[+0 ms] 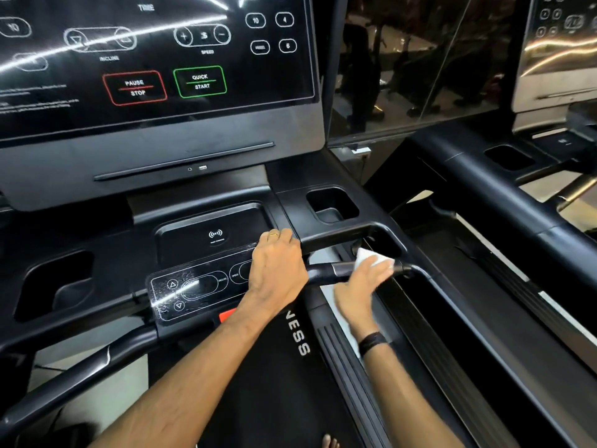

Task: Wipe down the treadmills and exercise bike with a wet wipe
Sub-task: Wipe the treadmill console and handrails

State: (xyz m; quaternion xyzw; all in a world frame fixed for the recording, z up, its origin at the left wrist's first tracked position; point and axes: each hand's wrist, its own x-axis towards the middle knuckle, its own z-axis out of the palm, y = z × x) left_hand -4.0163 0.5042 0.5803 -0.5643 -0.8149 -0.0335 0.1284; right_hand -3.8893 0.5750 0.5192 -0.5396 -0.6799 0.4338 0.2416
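I stand on a black treadmill (181, 156) with a large glossy touch console above. My right hand (358, 286) holds a white wet wipe (371, 258) wrapped against the front handlebar (326, 273), right of centre. My left hand (277, 266) rests on the right end of the small control panel (193, 289), fingers curled over its far edge beside the wireless charging tray (213, 234). The handlebar part under the wipe is hidden.
A cup holder (332, 205) sits right of the tray and another (55, 282) at the left. The black belt (277, 383) runs under my arms, with a ribbed side rail (349, 367). A second treadmill (517, 195) stands to the right, beside a mirror wall.
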